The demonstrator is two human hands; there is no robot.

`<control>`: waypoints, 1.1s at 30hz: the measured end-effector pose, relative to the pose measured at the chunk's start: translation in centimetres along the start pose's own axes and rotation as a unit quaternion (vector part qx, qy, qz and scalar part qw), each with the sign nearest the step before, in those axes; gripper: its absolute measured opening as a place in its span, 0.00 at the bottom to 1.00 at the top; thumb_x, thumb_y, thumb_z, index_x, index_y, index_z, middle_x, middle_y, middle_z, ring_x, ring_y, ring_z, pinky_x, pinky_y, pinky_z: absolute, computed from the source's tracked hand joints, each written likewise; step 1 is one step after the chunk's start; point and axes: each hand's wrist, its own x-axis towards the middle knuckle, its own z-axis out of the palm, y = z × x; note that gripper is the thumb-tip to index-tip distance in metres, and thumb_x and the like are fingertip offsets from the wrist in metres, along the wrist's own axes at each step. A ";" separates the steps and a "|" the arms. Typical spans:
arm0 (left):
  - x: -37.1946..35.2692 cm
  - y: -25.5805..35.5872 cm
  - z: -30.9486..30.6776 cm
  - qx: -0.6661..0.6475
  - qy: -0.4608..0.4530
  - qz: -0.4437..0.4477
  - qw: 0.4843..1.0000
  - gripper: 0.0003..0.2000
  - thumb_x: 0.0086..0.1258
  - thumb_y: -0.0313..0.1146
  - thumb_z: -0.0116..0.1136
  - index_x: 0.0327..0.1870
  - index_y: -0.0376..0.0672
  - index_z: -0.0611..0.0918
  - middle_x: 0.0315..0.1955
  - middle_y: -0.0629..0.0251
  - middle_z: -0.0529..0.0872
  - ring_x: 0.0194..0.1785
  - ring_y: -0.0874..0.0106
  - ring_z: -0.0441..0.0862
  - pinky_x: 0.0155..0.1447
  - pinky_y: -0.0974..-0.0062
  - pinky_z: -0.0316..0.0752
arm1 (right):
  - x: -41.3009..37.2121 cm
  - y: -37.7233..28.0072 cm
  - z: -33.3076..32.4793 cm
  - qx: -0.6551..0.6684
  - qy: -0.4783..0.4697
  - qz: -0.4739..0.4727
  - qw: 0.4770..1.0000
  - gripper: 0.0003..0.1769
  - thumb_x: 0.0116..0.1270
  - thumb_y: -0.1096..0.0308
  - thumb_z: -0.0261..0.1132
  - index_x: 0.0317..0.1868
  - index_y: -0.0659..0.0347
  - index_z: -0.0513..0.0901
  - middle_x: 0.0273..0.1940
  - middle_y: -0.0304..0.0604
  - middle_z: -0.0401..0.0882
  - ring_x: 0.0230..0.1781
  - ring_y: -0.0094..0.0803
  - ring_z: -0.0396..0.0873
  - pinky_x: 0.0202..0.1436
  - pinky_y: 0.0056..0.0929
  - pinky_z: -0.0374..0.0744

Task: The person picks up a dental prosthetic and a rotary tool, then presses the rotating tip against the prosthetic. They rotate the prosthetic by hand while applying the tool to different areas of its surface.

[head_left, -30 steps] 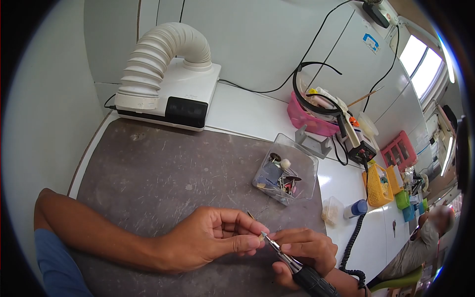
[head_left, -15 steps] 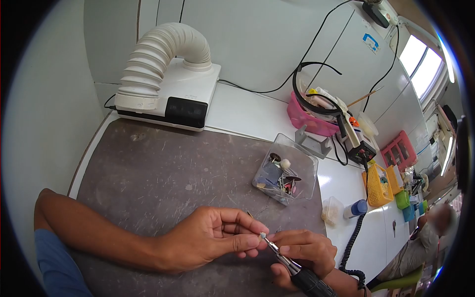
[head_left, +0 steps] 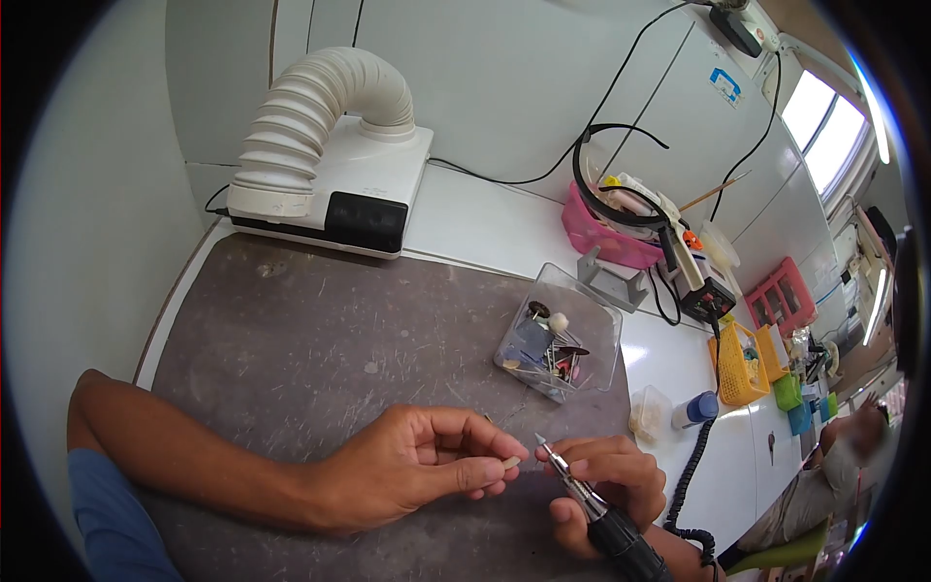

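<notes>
Between thumb and fingertips, my left hand [head_left: 441,456] pinches a small pale, tooth-coloured piece [head_left: 510,463], most of it covered by the fingers. My right hand [head_left: 616,480] grips a rotary handpiece [head_left: 599,519] with a black body and silver nose, pen-fashion. Its pointed grey bit [head_left: 541,440] is up near the left fingertips, a small gap away from the pale piece. Above the hands, a clear plastic box [head_left: 606,339] on the dark mat holds several mounted bits and discs.
A white suction unit [head_left: 373,165] with a ribbed hose stands at the back left. Along the right are a pink basket [head_left: 592,238], a control box [head_left: 708,296], a blue-capped jar [head_left: 700,407], a coiled cord [head_left: 693,485] and yellow baskets [head_left: 737,373]. Another person [head_left: 819,480] sits far right.
The handpiece has pulled back to the right, its bit lifting off the pale piece. My left hand stays nearly in place. The person at far right has raised an arm.
</notes>
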 end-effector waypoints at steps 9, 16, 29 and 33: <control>0.0 0.0 0.1 0.028 -0.017 0.014 0.999 0.08 0.70 0.25 0.56 0.47 0.33 0.77 0.42 0.61 0.82 0.46 0.78 0.80 0.54 0.80 0.77 | 0.9 -0.8 1.0 -0.044 -0.018 0.019 0.999 0.19 0.48 0.78 0.76 0.41 0.61 0.81 0.35 0.51 0.84 0.31 0.34 0.85 0.30 0.23 0.82; 0.1 -0.2 0.1 0.052 -0.017 0.027 0.998 0.09 0.70 0.26 0.56 0.47 0.32 0.78 0.41 0.62 0.82 0.44 0.78 0.80 0.52 0.81 0.77 | 0.7 -0.8 1.2 -0.077 -0.011 0.013 0.997 0.20 0.46 0.79 0.77 0.40 0.59 0.81 0.29 0.45 0.82 0.26 0.30 0.83 0.26 0.22 0.79; 0.1 0.0 0.1 0.083 -0.018 0.032 0.996 0.10 0.70 0.27 0.56 0.49 0.32 0.80 0.41 0.62 0.83 0.43 0.80 0.80 0.51 0.82 0.76 | 0.6 -1.1 1.4 -0.082 -0.016 0.019 0.996 0.21 0.43 0.77 0.79 0.40 0.57 0.82 0.28 0.41 0.82 0.24 0.26 0.81 0.23 0.21 0.77; 0.2 -0.1 0.0 0.074 -0.022 0.028 0.997 0.10 0.70 0.27 0.56 0.49 0.31 0.79 0.42 0.61 0.83 0.45 0.78 0.80 0.53 0.81 0.77 | 0.7 -1.3 1.3 -0.087 -0.022 0.023 0.996 0.21 0.43 0.77 0.79 0.40 0.56 0.83 0.28 0.40 0.82 0.24 0.26 0.81 0.24 0.21 0.78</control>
